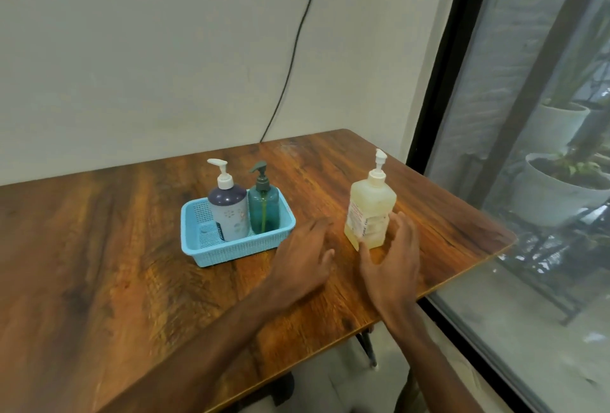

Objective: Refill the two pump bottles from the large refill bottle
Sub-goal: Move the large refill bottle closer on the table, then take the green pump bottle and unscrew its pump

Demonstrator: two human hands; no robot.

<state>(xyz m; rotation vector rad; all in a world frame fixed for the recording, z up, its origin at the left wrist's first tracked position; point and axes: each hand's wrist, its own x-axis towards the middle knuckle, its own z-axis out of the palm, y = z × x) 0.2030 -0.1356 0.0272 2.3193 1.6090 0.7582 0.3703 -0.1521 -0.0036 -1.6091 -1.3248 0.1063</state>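
Note:
A large refill bottle [368,208] of pale yellow liquid with a white pump stands upright on the right part of the wooden table [115,247]. Two pump bottles stand upright in a light blue basket [227,249]: a purple-and-grey one with a white pump [228,211] and a teal one with a dark pump [263,208]. My right hand [392,260] is spread just in front of and beside the refill bottle, fingers relaxed, holding nothing. My left hand [303,257] hovers flat over the table between basket and refill bottle, holding nothing.
A white wall runs behind the table, with a black cable [293,49] hanging down it. The table's right edge lies close to a large window [528,115]; potted plants stand outside. Bare tabletop stretches to the left and front of the basket.

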